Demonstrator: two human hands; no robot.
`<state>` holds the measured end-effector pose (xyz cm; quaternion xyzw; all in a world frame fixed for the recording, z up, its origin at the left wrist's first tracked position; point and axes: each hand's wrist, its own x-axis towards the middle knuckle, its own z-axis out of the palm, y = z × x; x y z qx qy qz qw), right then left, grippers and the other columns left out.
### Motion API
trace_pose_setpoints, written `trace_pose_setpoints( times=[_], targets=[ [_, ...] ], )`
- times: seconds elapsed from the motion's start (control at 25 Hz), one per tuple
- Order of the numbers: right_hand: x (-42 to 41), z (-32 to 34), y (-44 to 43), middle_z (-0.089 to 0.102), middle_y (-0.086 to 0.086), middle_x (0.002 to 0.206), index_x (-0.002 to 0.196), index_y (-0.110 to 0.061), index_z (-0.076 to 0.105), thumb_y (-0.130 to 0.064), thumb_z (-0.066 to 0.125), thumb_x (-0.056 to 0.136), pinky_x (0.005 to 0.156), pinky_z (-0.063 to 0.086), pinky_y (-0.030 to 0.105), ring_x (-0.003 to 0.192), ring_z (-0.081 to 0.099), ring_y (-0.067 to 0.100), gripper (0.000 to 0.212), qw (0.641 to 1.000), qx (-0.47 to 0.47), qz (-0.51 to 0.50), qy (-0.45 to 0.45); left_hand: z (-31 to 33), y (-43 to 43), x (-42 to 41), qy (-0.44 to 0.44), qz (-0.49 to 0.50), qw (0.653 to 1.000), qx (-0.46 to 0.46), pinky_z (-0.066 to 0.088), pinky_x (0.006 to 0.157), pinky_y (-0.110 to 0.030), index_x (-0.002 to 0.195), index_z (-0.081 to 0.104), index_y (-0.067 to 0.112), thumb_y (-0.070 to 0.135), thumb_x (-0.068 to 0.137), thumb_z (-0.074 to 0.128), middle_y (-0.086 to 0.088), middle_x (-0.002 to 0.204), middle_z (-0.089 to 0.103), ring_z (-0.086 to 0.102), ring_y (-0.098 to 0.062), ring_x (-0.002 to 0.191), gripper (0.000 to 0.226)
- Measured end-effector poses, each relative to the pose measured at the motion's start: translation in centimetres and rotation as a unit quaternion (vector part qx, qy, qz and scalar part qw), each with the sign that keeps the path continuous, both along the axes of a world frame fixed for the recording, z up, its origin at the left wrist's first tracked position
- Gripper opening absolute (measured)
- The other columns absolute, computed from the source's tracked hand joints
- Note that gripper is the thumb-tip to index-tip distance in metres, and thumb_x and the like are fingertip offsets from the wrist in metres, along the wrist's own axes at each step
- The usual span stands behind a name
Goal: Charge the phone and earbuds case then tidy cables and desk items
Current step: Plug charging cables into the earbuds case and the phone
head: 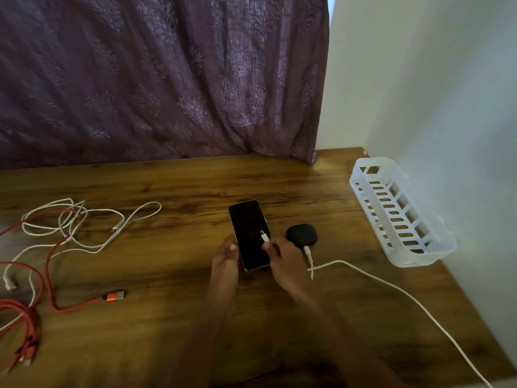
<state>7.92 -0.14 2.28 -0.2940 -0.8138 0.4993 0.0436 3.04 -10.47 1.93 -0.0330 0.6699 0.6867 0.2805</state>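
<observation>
Wood-grain table (173, 275) carries a dark-screened phone (249, 233) lying near the centre. The right hand (284, 264) is at the phone's 4 o'clock; its fingers (272, 246) are closed narrow, pinching a small white plug (264, 236) over the glass. The left hand (226, 260) is at the phone's 7 o'clock with curved fingers touching its lower left edge; whether they actually grip it cannot be told.

At the phone's 3 o'clock, just beside it, sits a rounded matte black earbuds case (302, 234) with a white connector (307, 252) plugged into its near end. A white cable (419, 305) trails from beside the right hand toward 5 o'clock.

Against the wall at 2 o'clock stands a white plastic basket (363, 189), oblong, with slotted sides and floor; only those slots show inside.

At 9 o'clock lie loose white cables (92, 219) tangled with red cables (50, 264), one ending in an orange-and-grey plug (114, 296). A patterned purple curtain (167, 79) hangs behind.
</observation>
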Motion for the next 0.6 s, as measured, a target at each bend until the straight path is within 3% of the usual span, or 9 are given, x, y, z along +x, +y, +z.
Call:
trace_pose_setpoints(
  times=[0.08,0.24,0.36,0.48,0.6],
  targets=[
    [-0.2,-0.5,-0.2,0.059,0.003,0.098,0.109,-0.011,0.056,-0.022,0.040,0.098,0.056,0.035,0.011,0.075,0.050,0.007,0.023,1.000,-0.008,-0.008,-0.014,0.0,0.1,-0.2,-0.044,0.016,0.998,0.036,0.042,0.080,-0.024,0.125,0.048,0.020,0.027,0.100,0.028,0.001,0.124,0.054,0.053,-0.005,0.098,0.033],
    [-0.6,-0.5,-0.3,0.054,-0.005,0.095,0.109,-0.010,0.059,-0.020,0.042,0.097,0.061,0.037,0.013,0.086,0.051,0.008,0.023,0.994,-0.095,-0.059,0.015,-0.1,0.4,-1.1,-0.145,0.090,0.977,0.127,0.026,0.111,-0.032,0.141,0.029,0.003,0.026,0.100,0.027,-0.010,0.146,0.037,0.034,-0.019,0.135,0.047],
    [-0.5,-0.1,0.2,0.059,-0.007,0.086,0.100,-0.012,0.064,-0.018,0.047,0.095,0.063,0.038,0.016,0.086,0.055,0.007,0.019,0.982,-0.147,-0.102,0.055,-0.2,0.7,-2.2,-0.166,0.120,0.974,0.100,0.033,0.102,-0.031,0.136,0.039,0.005,0.021,0.099,0.031,-0.010,0.137,0.048,0.045,-0.019,0.124,0.041],
    [0.2,0.4,0.4,0.063,-0.007,0.091,0.102,-0.012,0.067,-0.014,0.050,0.093,0.072,0.041,0.017,0.092,0.055,0.006,0.019,0.969,-0.189,-0.122,0.097,0.7,1.7,-2.4,-0.167,0.071,0.983,0.040,0.041,0.088,-0.035,0.116,0.053,0.010,0.028,0.099,0.028,-0.012,0.114,0.060,0.054,-0.023,0.105,0.035],
    [0.9,0.9,0.0,0.065,-0.007,0.095,0.095,-0.020,0.068,-0.015,0.051,0.093,0.075,0.042,0.017,0.094,0.057,0.004,0.018,0.963,-0.210,-0.125,0.116,0.7,2.2,-2.5,-0.188,0.040,0.976,0.102,0.047,0.084,-0.039,0.125,0.049,0.008,0.037,0.099,0.027,-0.020,0.119,0.059,0.059,-0.030,0.103,0.045]
  ],
)
